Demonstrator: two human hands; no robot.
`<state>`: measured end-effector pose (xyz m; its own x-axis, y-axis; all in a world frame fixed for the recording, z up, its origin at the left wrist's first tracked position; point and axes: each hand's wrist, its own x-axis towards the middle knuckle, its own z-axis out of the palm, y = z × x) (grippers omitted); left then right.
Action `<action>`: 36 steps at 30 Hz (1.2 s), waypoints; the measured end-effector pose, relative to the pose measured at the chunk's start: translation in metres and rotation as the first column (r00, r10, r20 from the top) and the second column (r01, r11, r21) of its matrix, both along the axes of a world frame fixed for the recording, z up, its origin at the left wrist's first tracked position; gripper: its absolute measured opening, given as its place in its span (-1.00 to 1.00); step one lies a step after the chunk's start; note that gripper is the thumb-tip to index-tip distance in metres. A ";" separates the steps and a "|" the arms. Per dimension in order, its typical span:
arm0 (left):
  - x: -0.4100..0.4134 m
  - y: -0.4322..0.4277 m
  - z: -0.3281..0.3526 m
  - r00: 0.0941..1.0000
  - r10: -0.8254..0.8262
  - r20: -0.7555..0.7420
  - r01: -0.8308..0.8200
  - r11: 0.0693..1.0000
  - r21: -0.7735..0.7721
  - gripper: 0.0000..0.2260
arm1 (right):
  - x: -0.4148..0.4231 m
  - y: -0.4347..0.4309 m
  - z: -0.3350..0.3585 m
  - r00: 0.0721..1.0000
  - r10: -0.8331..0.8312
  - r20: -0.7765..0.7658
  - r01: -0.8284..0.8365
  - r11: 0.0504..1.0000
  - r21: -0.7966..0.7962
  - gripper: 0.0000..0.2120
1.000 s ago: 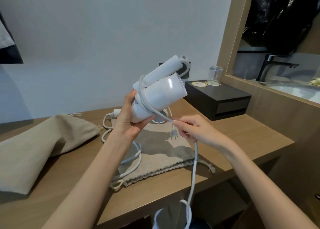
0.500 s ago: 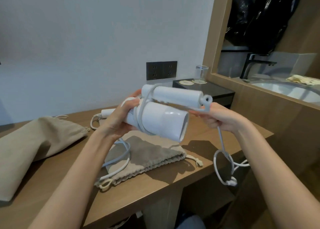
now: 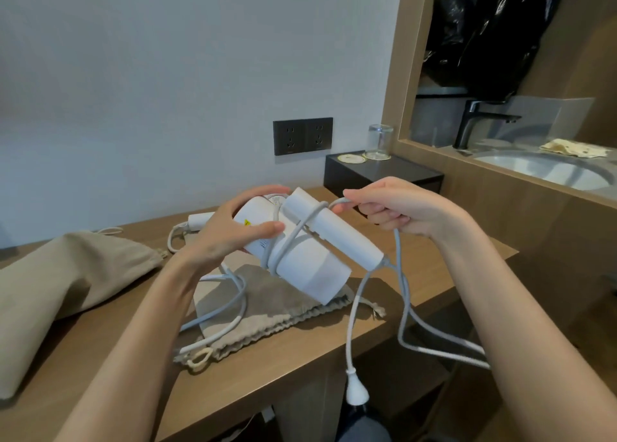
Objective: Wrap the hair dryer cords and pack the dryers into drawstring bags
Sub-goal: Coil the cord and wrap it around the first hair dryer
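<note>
On wooden counter (image 3: 300, 368) — flat bag (image 3: 287, 311), black box (image 3: 384, 174) by wall.

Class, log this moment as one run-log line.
step: wrapping cord | left hand: holds dryer | right hand: pulls cord | plug: hanging off desk edge | bag: flat beneath

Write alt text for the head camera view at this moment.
Two bare hands hold a folded white hair dryer above a wooden counter: the left hand grips its body while the right hand pulls its cord around it, plug dangling. An empty drawstring bag lies beneath, a filled one to the left.
</note>
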<state>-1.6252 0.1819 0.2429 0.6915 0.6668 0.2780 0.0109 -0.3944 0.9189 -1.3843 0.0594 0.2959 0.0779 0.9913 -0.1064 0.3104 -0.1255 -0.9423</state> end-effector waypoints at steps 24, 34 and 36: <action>0.011 0.035 -0.031 0.586 0.737 0.337 -0.518 0.661 -0.543 -0.68 | -0.104 0.084 -0.035 0.745 -0.245 0.621 -0.097 0.881 0.464 -0.72; 0.005 0.048 -0.047 0.629 0.764 0.144 -0.449 0.508 -0.735 -0.69 | -0.114 0.100 -0.089 0.687 -0.176 0.705 -0.167 0.906 0.388 -0.56; 0.001 0.049 -0.048 0.693 0.719 0.057 -0.471 0.512 -0.718 -0.66 | -0.112 0.098 -0.092 0.677 -0.168 0.717 -0.197 0.897 0.396 -0.54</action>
